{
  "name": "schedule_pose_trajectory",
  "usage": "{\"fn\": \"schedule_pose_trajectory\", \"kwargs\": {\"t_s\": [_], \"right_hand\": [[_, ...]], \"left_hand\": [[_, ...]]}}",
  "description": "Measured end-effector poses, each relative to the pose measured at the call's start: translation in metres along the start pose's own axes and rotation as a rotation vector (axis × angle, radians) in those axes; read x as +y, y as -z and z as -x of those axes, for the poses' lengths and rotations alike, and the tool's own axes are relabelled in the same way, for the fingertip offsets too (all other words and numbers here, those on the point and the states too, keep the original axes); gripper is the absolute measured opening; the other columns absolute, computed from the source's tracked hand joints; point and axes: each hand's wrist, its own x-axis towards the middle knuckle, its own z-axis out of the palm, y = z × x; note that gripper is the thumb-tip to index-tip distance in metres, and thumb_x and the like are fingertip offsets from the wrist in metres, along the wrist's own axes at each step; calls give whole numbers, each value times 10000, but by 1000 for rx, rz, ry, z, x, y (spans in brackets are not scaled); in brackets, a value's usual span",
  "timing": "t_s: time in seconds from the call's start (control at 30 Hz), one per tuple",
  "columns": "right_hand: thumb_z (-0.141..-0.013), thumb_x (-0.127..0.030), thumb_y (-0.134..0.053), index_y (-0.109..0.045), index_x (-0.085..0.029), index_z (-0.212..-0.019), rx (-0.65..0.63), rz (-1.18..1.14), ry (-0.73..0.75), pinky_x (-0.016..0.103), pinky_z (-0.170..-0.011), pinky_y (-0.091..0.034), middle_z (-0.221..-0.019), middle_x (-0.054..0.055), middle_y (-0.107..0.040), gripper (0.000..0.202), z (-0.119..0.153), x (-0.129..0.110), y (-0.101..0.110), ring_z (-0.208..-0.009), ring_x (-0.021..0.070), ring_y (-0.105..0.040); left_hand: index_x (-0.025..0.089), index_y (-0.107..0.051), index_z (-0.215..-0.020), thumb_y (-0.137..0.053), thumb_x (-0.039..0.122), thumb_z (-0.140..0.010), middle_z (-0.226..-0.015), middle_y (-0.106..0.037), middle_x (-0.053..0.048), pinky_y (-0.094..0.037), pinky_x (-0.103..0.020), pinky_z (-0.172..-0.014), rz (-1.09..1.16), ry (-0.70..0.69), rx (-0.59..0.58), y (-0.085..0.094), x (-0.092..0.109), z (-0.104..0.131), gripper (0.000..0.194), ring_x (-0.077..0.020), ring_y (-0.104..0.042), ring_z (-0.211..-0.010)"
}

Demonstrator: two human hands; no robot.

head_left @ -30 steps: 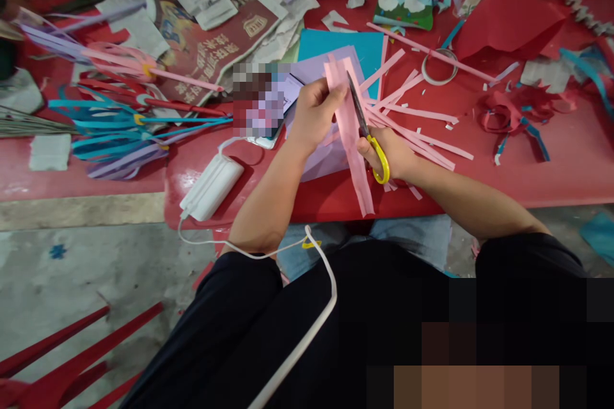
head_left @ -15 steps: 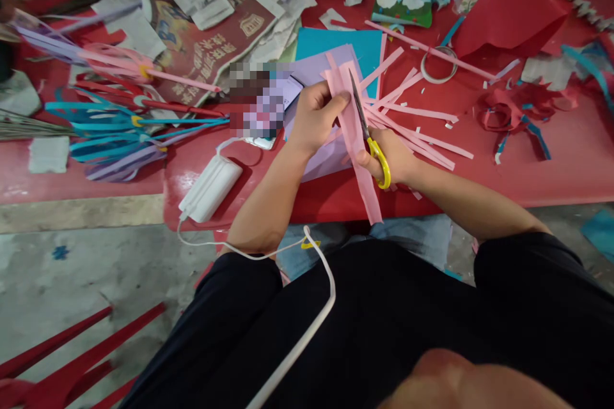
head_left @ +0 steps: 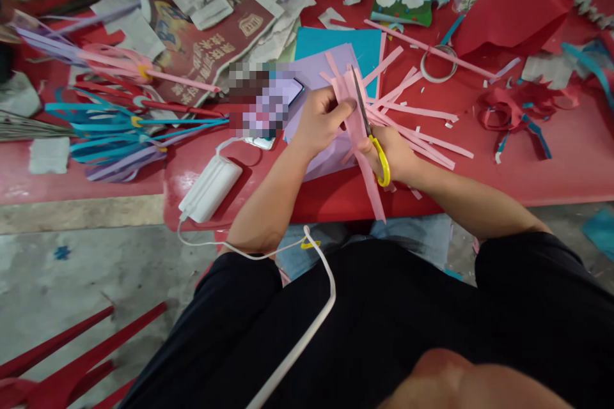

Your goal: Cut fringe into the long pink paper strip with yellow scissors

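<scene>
Between the thumb and fingers of my left hand [head_left: 323, 118] is a piece of pink paper [head_left: 354, 120], its lower end hanging toward the table's front edge. My right hand [head_left: 391, 150] grips yellow-handled scissors [head_left: 382, 163], whose blades lie along the right side of the pink paper and point away from me. Cut pink strips [head_left: 425, 140] fan out on the table to the right of the blades. Under my hands lie a sheet of purple paper [head_left: 314, 169] and, farther back, a blue sheet [head_left: 316, 45].
On the left lie blue paper-strip flowers [head_left: 103, 140], a phone [head_left: 290, 92] and a white power bank [head_left: 211, 188] whose cable runs to my chest. Newspaper [head_left: 206, 45] covers the back. A tape roll [head_left: 438, 64] and red paper scraps [head_left: 503, 112] are at right.
The pink paper and both hands have shifted slightly to the right. Its hanging lower part now looks narrower, and the scissor handles sit a little lower against it.
</scene>
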Motion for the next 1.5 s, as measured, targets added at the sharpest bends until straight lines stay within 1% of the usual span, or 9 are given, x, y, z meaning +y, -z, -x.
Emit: {"fn": "schedule_pose_trajectory", "kwargs": {"t_s": [0.23,0.43,0.6,0.73,1.0,1.13,1.23,1.37,1.5], "right_hand": [[-906,-1123,-365,-608,-234,-792,101,-102,-41,357,-587,-426,-644,47,-633,929,-5,6,-5,-613,198,-585],[-947,-1073,-428,-494,-269,-753,137,-122,-57,360,-590,-396,-656,25,-553,829,-7,6,-4,-650,194,-518],[-1025,-791,-681,-466,-273,-753,174,-236,-41,336,-604,-386,-655,-33,-457,624,-10,8,-3,-638,155,-441],[-968,-469,-744,-422,-273,-723,170,-258,10,331,-604,-348,-638,-60,-373,450,-11,4,1,-630,132,-346],[-816,-332,-698,-358,-284,-697,115,-259,-25,334,-595,-324,-629,-66,-309,364,-11,-5,8,-623,123,-293],[-840,-376,-705,-426,-283,-724,102,-228,-68,356,-614,-377,-645,-46,-396,316,-10,-1,7,-642,151,-375],[-872,-406,-709,-478,-282,-762,115,-217,-86,378,-635,-421,-661,-35,-445,285,-10,0,7,-659,171,-434],[-934,-482,-739,-484,-281,-782,232,-181,-104,397,-670,-474,-674,-25,-452,358,-14,3,9,-691,188,-485],[-1006,-648,-724,-503,-288,-816,426,-119,-145,436,-712,-544,-707,5,-533,463,-20,9,14,-724,218,-554]], "left_hand": [[201,-572,-692,-875,606,-1027,-612,-483,18,-430,-254,-507,2,18,14,0,-2,-1,607,-145,-564,-529],[203,-579,-704,-887,605,-1018,-602,-500,21,-432,-246,-484,26,29,30,1,-5,-4,595,-135,-541,-509],[209,-608,-736,-919,522,-1006,-629,-535,20,-478,-256,-499,40,77,105,2,-5,-7,517,-146,-583,-533],[222,-604,-737,-898,486,-1018,-623,-551,14,-462,-281,-498,68,75,148,3,1,-8,485,-148,-573,-517],[262,-580,-790,-853,739,-986,-636,-543,22,-397,-350,-514,77,74,167,14,2,-13,584,-136,-486,-526],[263,-484,-770,-802,986,-867,-599,-440,48,-354,-343,-526,42,80,178,26,-18,-25,796,-111,-380,-581],[251,-466,-784,-766,1060,-818,-600,-431,51,-316,-321,-533,35,112,216,29,-19,-27,864,-103,-358,-587],[244,-556,-812,-817,871,-934,-689,-612,12,-346,-331,-559,70,178,64,20,8,-14,690,-122,-491,-574],[231,-617,-793,-904,626,-942,-673,-650,-7,-396,-310,-563,40,268,-224,4,38,4,510,-146,-560,-563]]}}
